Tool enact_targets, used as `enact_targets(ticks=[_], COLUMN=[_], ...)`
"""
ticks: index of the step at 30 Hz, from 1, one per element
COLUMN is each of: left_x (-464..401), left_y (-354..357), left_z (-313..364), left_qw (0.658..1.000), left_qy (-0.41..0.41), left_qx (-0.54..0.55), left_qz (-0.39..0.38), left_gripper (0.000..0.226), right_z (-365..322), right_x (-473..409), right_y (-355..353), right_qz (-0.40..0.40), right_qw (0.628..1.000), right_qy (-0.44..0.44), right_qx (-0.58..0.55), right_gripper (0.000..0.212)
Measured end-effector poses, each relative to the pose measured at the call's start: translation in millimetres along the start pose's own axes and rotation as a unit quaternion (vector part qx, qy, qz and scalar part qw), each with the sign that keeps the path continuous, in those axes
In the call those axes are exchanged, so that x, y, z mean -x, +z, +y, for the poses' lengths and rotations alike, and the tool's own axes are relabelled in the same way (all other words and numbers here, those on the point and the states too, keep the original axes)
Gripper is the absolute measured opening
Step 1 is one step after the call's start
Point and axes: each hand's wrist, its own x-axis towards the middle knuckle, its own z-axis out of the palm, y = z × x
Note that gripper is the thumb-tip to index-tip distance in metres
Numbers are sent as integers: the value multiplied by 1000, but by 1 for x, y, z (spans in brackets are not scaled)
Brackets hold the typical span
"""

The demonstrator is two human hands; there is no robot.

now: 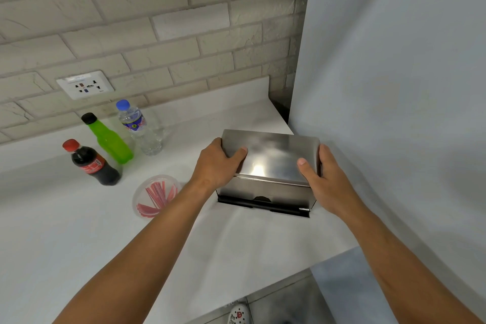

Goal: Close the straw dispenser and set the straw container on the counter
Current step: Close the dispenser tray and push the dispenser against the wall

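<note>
Red straws in clear container beside closed dispenser

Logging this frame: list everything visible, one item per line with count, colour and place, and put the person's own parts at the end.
straw dispenser: 1, brushed steel with a black bar along its front base, on the counter by the right wall, lid down
straw container: 1, clear plastic with red straws inside, on the counter left of the dispenser
cola bottle: 1, dark with red cap, far left
green bottle: 1, green with black cap, behind the cola
water bottle: 1, clear with blue cap, nearest the wall
wall socket: 1, white, on the brick wall
counter: 1, white
shoe: 1, white, on the floor below the counter edge
left hand: 1, gripping the dispenser's left end
right hand: 1, gripping its right end
</note>
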Motion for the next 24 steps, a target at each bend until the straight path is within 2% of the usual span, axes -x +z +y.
enact_targets(ticks=[2, 10, 14, 16, 17, 19, 22, 24], left_x=[-1, -1, 9, 17, 21, 30, 38, 39], left_y=[-1, -7, -11, -12, -13, -12, -11, -8], left_z=[2, 7, 0, -8, -13, -24, -27, -24], left_qw=[1000, 1000, 999, 996, 991, 971, 915, 883], left_qy=[-3, -3, 23, 72, 110, 195, 327, 388], left_qx=[-7, -15, -8, 3, -13, -109, -234, -263], left_qz=[-2, -19, -39, -60, -73, -82, -34, -14], left_gripper=[46, 44, 40, 50, 64, 86, 82, 74], right_z=[-1, 1, 5, 11, 14, 18, 21, 20], right_x=[0, -5, -2, 2, 5, 13, 18, 18], right_y=[0, -4, -4, -2, -1, 2, 4, 7], right_qz=[0, -7, -9, 9, 19, 43, 58, 53], right_qw=[1000, 1000, 1000, 1000, 999, 990, 951, 928], right_qy=[-4, 9, 0, -27, -46, -97, -222, -259], right_qx=[-9, -5, -2, -3, 13, 93, 208, 261], right_gripper=[49, 55, 57, 62, 68, 79, 72, 64])
